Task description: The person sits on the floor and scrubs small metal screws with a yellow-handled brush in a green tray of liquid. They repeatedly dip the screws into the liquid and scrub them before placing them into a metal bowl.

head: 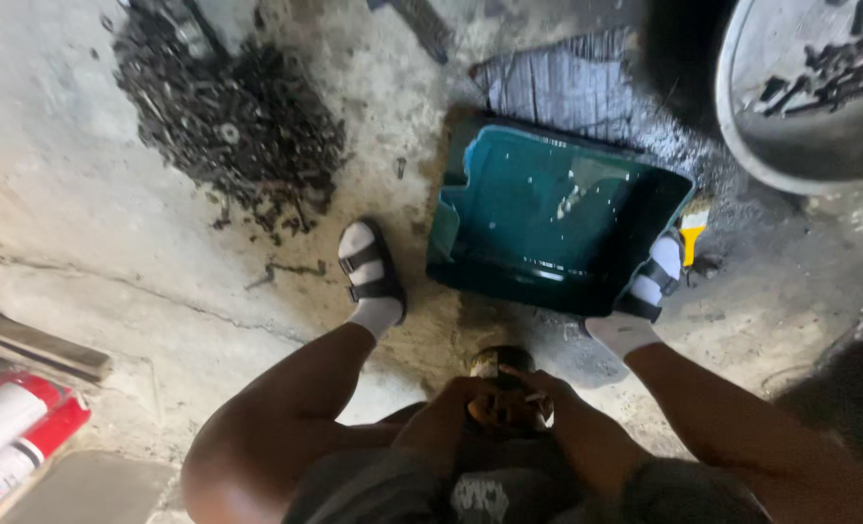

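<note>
Both my hands meet low between my knees around a small dark round container (pixel 502 374) with a shiny rim. My left hand (pixel 448 406) grips it from the left, and my right hand (pixel 551 400) closes on it from the right. What the container is exactly is too dark to tell. Just beyond it on the concrete floor stands a teal plastic tray (pixel 470 209) holding dark liquid. My feet in black sandals and white socks rest on either side of the tray.
A heap of dark bolts and nuts (pixel 228 116) lies on the floor at the upper left. A round metal basin (pixel 742 116) with several bolts sits at the upper right. Red and white spray cans (pixel 14 432) lie at the lower left beside a flat bar (pixel 38 347).
</note>
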Demonstrator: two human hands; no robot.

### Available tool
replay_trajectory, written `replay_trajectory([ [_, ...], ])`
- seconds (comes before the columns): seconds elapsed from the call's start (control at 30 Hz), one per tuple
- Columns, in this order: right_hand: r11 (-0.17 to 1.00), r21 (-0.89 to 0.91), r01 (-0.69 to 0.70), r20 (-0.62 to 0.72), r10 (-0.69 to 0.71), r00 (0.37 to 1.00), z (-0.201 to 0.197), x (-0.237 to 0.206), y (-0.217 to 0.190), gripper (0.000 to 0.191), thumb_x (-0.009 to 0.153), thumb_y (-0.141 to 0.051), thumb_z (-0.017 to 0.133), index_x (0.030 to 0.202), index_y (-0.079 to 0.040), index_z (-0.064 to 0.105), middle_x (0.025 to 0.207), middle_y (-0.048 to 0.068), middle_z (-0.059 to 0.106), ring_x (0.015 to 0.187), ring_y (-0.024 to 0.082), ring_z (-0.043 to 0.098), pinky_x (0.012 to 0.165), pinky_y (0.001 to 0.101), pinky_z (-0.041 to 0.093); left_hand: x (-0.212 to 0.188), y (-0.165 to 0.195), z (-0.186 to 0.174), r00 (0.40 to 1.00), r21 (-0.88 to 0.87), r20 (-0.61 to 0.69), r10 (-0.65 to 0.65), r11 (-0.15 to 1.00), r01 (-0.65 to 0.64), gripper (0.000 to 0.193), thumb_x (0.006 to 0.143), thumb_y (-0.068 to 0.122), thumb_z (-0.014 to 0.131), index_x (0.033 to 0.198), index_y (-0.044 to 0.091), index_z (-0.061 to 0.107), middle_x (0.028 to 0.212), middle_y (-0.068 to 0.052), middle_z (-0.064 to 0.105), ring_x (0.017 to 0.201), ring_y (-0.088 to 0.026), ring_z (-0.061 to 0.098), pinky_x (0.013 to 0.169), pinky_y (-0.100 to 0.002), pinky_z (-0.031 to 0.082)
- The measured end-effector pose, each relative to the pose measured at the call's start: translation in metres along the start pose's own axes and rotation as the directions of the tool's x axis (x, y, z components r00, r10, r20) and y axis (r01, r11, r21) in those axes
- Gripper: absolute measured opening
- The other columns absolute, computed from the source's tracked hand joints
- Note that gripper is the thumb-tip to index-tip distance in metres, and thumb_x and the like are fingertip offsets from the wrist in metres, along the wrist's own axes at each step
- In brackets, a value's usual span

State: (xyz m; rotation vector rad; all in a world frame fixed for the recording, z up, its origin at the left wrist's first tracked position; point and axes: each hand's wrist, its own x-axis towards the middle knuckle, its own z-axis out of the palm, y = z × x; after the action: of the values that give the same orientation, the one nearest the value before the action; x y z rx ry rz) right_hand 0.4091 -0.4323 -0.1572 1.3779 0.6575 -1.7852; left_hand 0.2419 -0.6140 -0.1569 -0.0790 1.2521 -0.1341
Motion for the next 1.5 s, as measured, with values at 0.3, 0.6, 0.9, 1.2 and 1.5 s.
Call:
replay_trajectory([
  [0.3,0.988,0.127,-0.092,0.207,0.065,0.976,0.06,-0.033,-0.029,0.053,0.093,-0.044,0.064,0.124,-0.002,0.054,0.108,0.022,0.07,0.093,0.036,0.072,0.082,0.0501,0.06,-0.031,0.037,-0.02,0.999,0.048,-0.041,-0.013,0.999,0.015,0.071,0.084,0.066,0.069,0.106,-0.001,0.072,0.095,-0.018,0.075,0.073,-0.027,0.071,0.063,-0.039,0.057],
  [0.6,0.948,0.311,-0.066,0.121,0.029,0.992,0.045,-0.025,-0.059,0.055,0.094,-0.045,0.061,0.126,-0.002,0.05,0.108,0.023,0.068,0.092,0.039,0.07,0.083,0.0532,0.058,-0.022,0.066,-0.059,0.99,0.016,-0.134,0.036,0.999,-0.034,0.076,0.082,0.07,0.069,0.105,-0.003,0.072,0.093,-0.018,0.075,0.07,-0.026,0.071,0.059,-0.038,0.057],
  [0.9,0.365,0.899,0.24,-0.233,-0.064,0.97,0.018,-0.093,-0.08,0.055,0.096,-0.049,0.055,0.119,0.001,0.052,0.099,0.025,0.068,0.083,0.04,0.07,0.078,0.0554,0.057,-0.094,0.132,-0.082,0.698,0.192,-0.633,0.334,0.942,-0.277,0.068,0.084,0.063,0.073,0.093,-0.004,0.075,0.078,-0.014,0.074,0.053,-0.02,0.066,0.048,-0.035,0.052],
  [1.2,0.214,0.822,0.528,-0.473,-0.26,0.842,0.031,-0.127,-0.114,0.028,0.105,-0.025,0.051,0.114,-0.001,0.062,0.091,0.019,0.073,0.075,0.028,0.073,0.063,0.0391,0.059,-0.134,0.131,-0.055,0.48,0.223,-0.742,0.468,0.848,-0.481,0.062,0.092,0.047,0.059,0.141,0.01,0.049,0.083,-0.014,0.07,0.049,-0.027,0.069,0.044,-0.037,0.056],
  [1.5,0.365,0.755,0.544,-0.477,-0.262,0.839,0.015,-0.144,-0.156,0.027,0.103,-0.013,0.037,0.113,0.001,0.058,0.085,0.019,0.074,0.069,0.029,0.074,0.06,0.0427,0.06,-0.151,0.128,-0.065,0.607,0.445,-0.586,0.537,0.839,-0.313,0.062,0.095,0.046,0.055,0.142,0.006,0.05,0.085,-0.02,0.078,0.065,-0.032,0.074,0.066,-0.044,0.06],
])
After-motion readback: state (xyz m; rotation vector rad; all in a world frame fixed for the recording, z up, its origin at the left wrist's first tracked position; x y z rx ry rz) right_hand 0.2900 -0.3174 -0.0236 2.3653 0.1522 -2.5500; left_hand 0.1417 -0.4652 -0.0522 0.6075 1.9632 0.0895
